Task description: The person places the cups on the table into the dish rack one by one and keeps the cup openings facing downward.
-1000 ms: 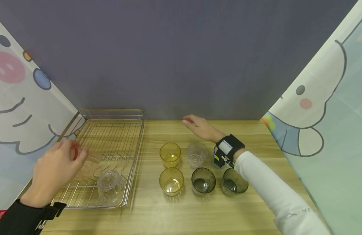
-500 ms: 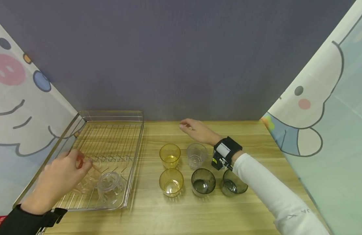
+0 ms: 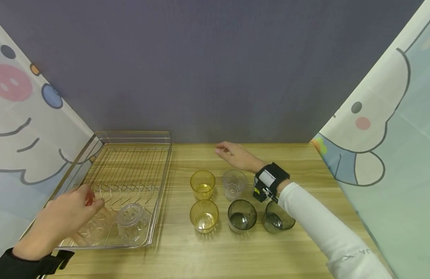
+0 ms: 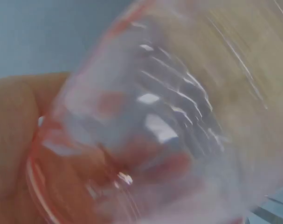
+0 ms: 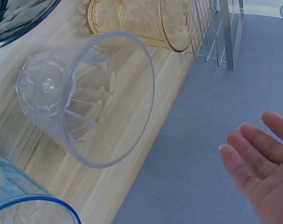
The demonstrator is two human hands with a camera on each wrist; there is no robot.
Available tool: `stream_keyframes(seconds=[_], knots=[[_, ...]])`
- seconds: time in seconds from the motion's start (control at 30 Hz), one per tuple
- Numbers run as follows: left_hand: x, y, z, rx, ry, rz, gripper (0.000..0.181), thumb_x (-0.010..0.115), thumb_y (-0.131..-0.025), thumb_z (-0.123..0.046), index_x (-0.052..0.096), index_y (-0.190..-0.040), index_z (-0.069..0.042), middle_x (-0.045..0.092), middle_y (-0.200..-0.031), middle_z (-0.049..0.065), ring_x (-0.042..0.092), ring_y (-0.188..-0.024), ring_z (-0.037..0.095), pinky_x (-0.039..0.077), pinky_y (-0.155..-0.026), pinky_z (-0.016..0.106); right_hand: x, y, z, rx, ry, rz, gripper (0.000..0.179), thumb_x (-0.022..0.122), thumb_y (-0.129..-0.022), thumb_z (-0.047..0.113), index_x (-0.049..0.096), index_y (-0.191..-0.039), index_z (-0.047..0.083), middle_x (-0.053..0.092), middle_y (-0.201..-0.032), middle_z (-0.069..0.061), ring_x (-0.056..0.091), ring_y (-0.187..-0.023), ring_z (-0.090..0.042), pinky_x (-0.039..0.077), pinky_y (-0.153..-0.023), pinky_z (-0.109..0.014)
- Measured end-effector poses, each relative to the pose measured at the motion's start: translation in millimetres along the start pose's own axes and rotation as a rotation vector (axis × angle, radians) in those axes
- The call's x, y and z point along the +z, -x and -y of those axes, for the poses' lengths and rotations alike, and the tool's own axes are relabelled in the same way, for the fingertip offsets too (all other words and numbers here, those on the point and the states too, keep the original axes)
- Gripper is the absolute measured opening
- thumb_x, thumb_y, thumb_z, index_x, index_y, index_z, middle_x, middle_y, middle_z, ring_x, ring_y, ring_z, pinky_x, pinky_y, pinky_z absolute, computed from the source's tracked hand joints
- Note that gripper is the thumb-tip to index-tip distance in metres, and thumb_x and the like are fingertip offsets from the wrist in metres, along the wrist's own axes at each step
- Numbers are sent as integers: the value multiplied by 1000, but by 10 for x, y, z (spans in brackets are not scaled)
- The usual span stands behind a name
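In the head view my left hand (image 3: 63, 213) grips a pink-tinted clear glass (image 3: 97, 229) low over the near left part of the wire dish rack (image 3: 163, 186). The left wrist view shows the pink glass (image 4: 150, 107) close up, blurred, with fingers on its rim side. Whether its other end touches the rack wires is hard to tell. Right beside it, a clear glass (image 3: 132, 223) stands upside down in the rack. My right hand (image 3: 237, 157) holds nothing, its fingers relaxed above the back of the table, behind an upright clear glass (image 3: 234, 185).
Two yellow glasses (image 3: 203, 216) stand upright right of the rack. Two dark grey glasses (image 3: 242, 216) stand in the near row. A blue-rimmed glass (image 5: 34, 210), mostly behind the right wrist in the head view, stands beside the clear one. A grey panel (image 3: 215, 77) rises behind the table.
My left hand has moved down and slightly nearer with the pink glass, which now sits lower beside the upturned clear glass. The right hand has barely shifted.
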State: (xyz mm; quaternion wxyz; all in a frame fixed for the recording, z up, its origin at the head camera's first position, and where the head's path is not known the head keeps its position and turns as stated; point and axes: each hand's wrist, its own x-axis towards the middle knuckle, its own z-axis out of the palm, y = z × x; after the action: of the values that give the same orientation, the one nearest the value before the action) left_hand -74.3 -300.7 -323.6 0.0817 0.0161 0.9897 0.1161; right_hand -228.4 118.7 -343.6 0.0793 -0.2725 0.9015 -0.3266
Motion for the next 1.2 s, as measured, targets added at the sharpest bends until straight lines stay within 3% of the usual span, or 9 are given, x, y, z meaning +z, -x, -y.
stream_keyframes(seconds=[0.17,0.53,1.0,1.2], knots=[[44,18,72,-14,4,57,35,49,-97,-39,55,-92,-6,56,-67,4,48,-57,20,32,-46,33,4,-3,-16,7,4,1,45,43,-103,31,53,-134,0,59,-135,-21,56,-118,-32,47,-102,-52],[302,-66,173,36,13,-49,32,52,-97,-30,55,-87,1,56,-72,8,49,-58,20,38,-48,36,-20,-3,-1,17,-11,6,46,42,-104,33,52,-135,0,58,-136,-20,55,-118,-32,47,-103,-52],[491,-132,156,38,56,-23,38,46,-99,-34,54,-89,2,57,-73,12,54,-62,23,45,-51,42,-8,1,-47,12,22,-4,45,43,-103,32,53,-133,0,60,-133,-20,56,-116,-31,48,-100,-52],[608,-141,185,40,69,-7,35,48,-98,-30,54,-92,4,53,-71,9,48,-57,18,38,-50,33,8,10,-61,8,33,-4,45,42,-103,32,53,-134,0,60,-133,-20,57,-116,-32,49,-100,-52]])
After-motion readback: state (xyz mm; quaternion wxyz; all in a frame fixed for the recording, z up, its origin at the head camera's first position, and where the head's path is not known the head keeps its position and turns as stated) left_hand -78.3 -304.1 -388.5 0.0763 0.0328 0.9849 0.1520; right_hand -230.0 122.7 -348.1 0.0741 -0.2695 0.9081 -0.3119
